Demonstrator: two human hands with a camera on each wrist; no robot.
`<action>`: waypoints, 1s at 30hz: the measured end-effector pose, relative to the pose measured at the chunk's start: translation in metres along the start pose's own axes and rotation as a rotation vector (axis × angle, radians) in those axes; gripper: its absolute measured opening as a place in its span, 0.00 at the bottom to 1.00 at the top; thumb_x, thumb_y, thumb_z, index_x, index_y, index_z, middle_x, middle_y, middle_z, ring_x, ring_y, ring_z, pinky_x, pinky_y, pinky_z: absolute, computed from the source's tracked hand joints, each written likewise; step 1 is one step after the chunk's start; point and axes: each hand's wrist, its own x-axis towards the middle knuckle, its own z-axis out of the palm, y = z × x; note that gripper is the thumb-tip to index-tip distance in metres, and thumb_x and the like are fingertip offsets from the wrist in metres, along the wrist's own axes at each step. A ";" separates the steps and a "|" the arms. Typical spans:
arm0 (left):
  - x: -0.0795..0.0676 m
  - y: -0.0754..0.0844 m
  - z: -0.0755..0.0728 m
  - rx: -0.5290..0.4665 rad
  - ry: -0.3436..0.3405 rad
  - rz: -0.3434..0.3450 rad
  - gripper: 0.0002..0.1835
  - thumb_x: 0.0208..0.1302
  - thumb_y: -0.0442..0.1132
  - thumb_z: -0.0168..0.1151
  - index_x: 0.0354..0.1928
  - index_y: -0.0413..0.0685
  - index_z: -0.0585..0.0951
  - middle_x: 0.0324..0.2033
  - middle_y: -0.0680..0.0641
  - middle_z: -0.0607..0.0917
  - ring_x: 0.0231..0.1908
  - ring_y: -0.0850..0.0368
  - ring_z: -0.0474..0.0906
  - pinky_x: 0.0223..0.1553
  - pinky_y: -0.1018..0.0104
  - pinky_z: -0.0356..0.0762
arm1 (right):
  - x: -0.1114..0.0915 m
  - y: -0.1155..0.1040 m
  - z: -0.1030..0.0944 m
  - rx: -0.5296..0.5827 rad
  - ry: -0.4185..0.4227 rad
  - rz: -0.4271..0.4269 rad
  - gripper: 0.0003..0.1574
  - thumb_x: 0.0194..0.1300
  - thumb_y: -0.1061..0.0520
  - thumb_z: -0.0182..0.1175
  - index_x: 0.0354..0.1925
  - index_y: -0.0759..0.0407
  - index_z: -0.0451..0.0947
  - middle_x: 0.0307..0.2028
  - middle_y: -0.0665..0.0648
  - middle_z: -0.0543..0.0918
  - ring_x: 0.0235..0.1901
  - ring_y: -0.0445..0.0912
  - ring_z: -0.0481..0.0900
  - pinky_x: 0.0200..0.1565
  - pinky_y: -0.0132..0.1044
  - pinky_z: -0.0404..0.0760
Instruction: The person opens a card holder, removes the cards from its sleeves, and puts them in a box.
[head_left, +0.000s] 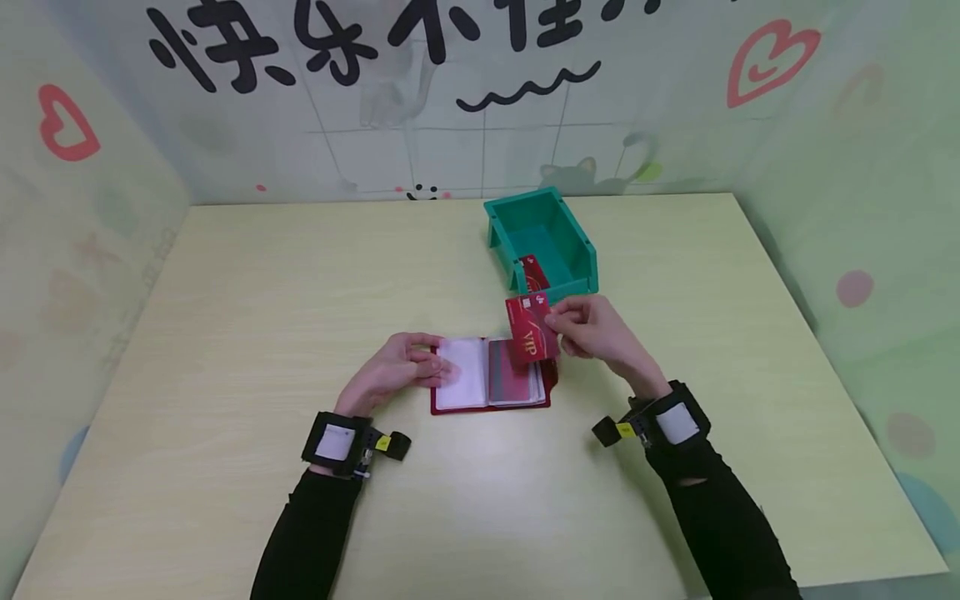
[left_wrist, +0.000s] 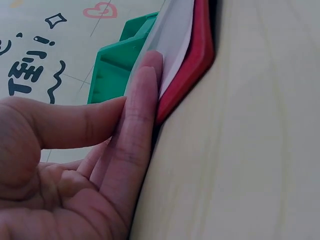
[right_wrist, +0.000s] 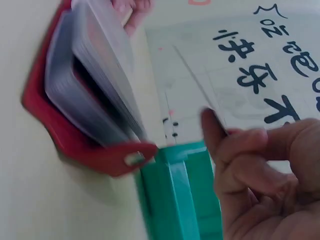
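Observation:
A red card holder (head_left: pixel 461 375) lies spread on the table, with clear sleeve pages and a reddish card showing on its right side. At its left edge my left hand (head_left: pixel 401 367) pinches a clear page (left_wrist: pixel 175 40) between thumb and fingers, the fingertips showing through the plastic. My right hand (head_left: pixel 596 333) pinches a red VIP card (head_left: pixel 531 329) by its right edge. The card overlaps the holder's upper right corner in the head view and shows edge-on in the right wrist view. The holder's strap with a snap (right_wrist: pixel 134 159) sticks out on its right side.
Behind the holder stands a green plastic bin (head_left: pixel 581 279), with another red card (head_left: pixel 534 273) at its front left. The pale wooden table (head_left: pixel 300 275) is bounded by printed panels at the back and both sides.

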 end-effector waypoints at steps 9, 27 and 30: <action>-0.001 0.000 -0.004 -0.045 -0.011 -0.004 0.24 0.64 0.26 0.58 0.61 0.28 0.65 0.37 0.39 0.86 0.35 0.52 0.84 0.37 0.67 0.84 | 0.052 -0.014 -0.012 -0.401 0.438 -0.211 0.16 0.71 0.62 0.52 0.50 0.74 0.76 0.37 0.69 0.83 0.31 0.55 0.78 0.30 0.42 0.79; 0.001 -0.003 0.000 -0.032 -0.022 -0.002 0.23 0.65 0.28 0.57 0.61 0.30 0.66 0.38 0.37 0.85 0.36 0.52 0.84 0.39 0.65 0.84 | 0.100 0.006 0.006 -0.702 0.183 0.026 0.10 0.66 0.66 0.54 0.42 0.74 0.75 0.33 0.67 0.77 0.34 0.57 0.73 0.30 0.44 0.70; 0.000 -0.002 -0.001 -0.024 -0.021 0.001 0.23 0.66 0.29 0.57 0.61 0.30 0.66 0.38 0.37 0.85 0.36 0.51 0.84 0.39 0.65 0.83 | 0.102 0.005 0.008 -0.742 0.212 -0.006 0.09 0.65 0.65 0.55 0.29 0.70 0.74 0.25 0.63 0.74 0.28 0.55 0.72 0.25 0.39 0.66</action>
